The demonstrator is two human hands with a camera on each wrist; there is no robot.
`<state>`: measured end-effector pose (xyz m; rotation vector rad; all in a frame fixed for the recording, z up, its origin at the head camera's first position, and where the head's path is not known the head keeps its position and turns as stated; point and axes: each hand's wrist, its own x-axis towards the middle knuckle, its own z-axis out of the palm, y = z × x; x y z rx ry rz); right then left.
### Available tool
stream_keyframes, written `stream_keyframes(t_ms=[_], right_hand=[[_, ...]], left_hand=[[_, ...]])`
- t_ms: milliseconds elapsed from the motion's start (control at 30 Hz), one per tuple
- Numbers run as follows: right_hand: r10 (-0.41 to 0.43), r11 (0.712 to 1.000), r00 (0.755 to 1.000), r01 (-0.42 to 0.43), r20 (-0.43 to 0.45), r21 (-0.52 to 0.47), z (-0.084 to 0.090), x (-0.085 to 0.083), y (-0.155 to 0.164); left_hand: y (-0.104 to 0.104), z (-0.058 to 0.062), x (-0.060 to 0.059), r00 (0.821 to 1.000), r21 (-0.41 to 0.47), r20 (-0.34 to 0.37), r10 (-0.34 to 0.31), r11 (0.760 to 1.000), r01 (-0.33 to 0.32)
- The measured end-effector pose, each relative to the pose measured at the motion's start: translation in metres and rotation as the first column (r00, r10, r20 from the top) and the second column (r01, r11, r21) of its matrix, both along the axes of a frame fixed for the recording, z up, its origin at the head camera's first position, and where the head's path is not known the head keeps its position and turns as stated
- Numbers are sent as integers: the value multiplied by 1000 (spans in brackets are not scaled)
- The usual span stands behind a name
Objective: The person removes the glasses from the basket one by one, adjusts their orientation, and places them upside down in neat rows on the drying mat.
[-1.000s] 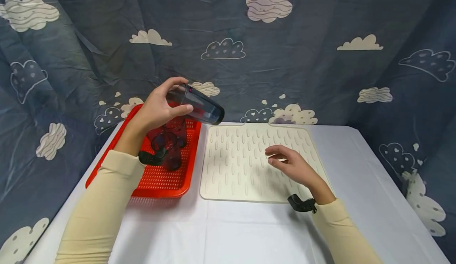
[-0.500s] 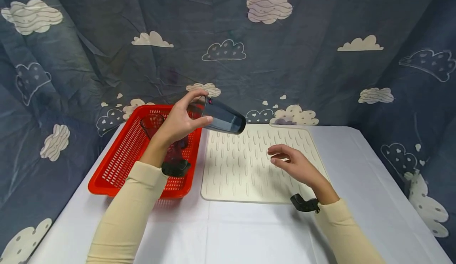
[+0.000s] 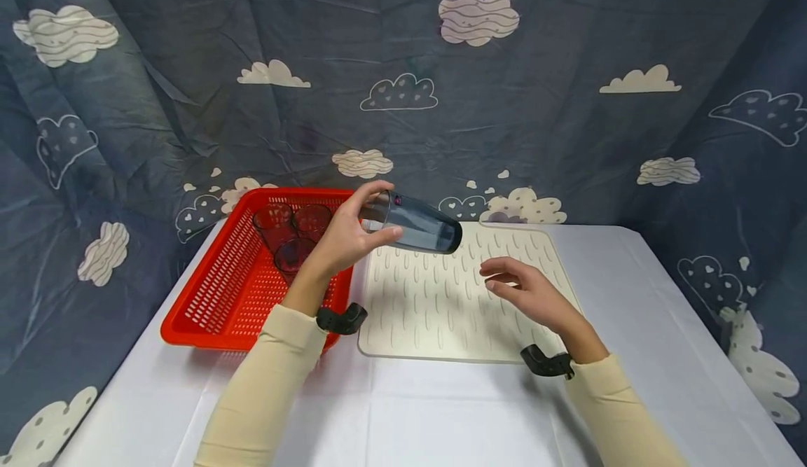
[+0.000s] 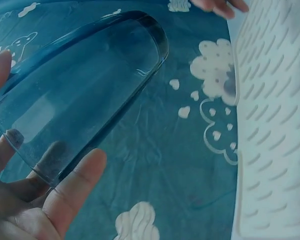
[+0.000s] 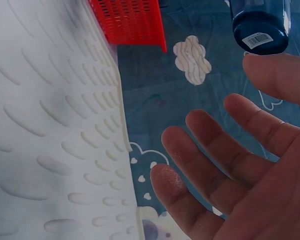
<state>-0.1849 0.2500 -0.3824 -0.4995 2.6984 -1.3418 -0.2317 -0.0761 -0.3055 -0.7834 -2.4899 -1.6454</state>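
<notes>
Our left hand (image 3: 349, 237) grips a glass (image 3: 424, 225) near its rim; we hold it tilted in the air, base toward the right, above the mat (image 3: 416, 320). Our right hand (image 3: 525, 290), relaxed and free, hovers over the mat's right side. Further left, a red basket (image 3: 208, 339) on the table (image 3: 441, 414) holds three more glasses (image 3: 274, 229).

The surface (image 3: 441, 411) is white and creased, and directly carries 2 items. Item 1: a red perforated basket (image 3: 217, 295), at the left. Item 2: a cream mat (image 3: 435, 313) with elongated relief, lying flat, just right of item 1. A narrow white strip separates the 2 near edges.
</notes>
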Motion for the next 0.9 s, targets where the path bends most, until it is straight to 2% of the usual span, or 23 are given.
stream_keyframes(t_ms=[133, 233, 400, 533, 733, 900], right_hand=[[-16, 1000, 1000, 16, 7, 1, 1, 3, 2], [-16, 1000, 1000, 16, 7, -12, 1, 3, 4], [-2, 997, 1000, 4, 25, -76, -4, 1, 6], [4, 989, 998, 4, 55, -149, -6, -2, 7], [11, 972, 998, 3, 61, -236, -3, -6, 7], [41, 936, 998, -19, 57, -350, -2, -9, 4]], left_hand=[[11, -9, 4, 999, 58, 31, -30, 998, 28], [18, -17, 7, 999, 105, 45, -31, 994, 26], [31, -34, 15, 997, 195, 73, -32, 981, 17], [39, -40, 20, 995, 251, 87, -45, 968, 22], [44, -44, 22, 993, 255, 104, -60, 967, 31], [47, -52, 22, 990, 272, 124, -75, 962, 39]])
